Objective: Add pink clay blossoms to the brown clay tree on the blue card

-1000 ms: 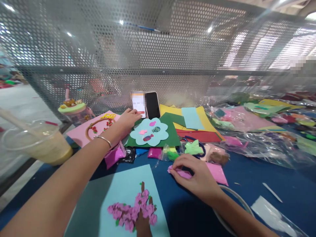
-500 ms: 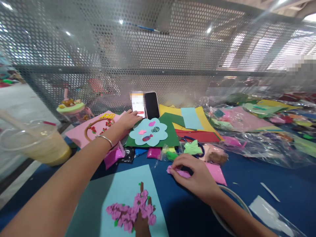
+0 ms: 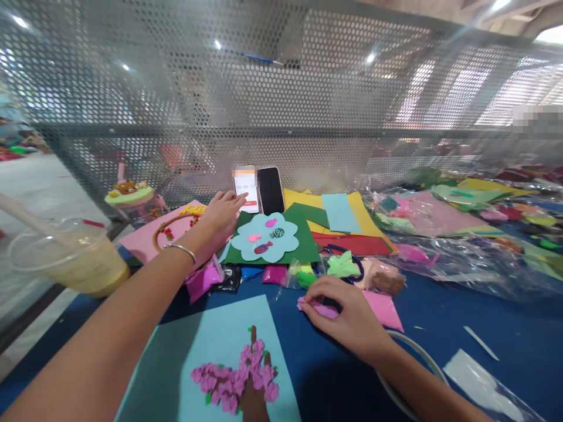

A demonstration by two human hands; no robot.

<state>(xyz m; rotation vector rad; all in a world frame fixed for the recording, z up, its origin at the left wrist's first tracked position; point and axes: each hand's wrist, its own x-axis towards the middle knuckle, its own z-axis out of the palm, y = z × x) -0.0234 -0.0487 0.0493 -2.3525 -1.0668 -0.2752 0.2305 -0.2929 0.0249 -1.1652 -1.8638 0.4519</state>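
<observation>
Phone point(image 3: 246, 189) with the lit timer screen is standing upright against the mesh at the far edge of the table, and we are reaching our left hand point(image 3: 221, 214) out to it, forefinger extended and touching its lower screen. Further right and much nearer us, our right hand point(image 3: 347, 316) is curling narrowly, pinching pink clay point(image 3: 317, 307) on the blue tabletop point(image 3: 440, 328).

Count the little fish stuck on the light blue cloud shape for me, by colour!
Fish on the light blue cloud shape, which lies on the green sheet:
Pink fish: 2
Dark spotted fish: 1
Red and blue fish: 1
Total: 4
</observation>
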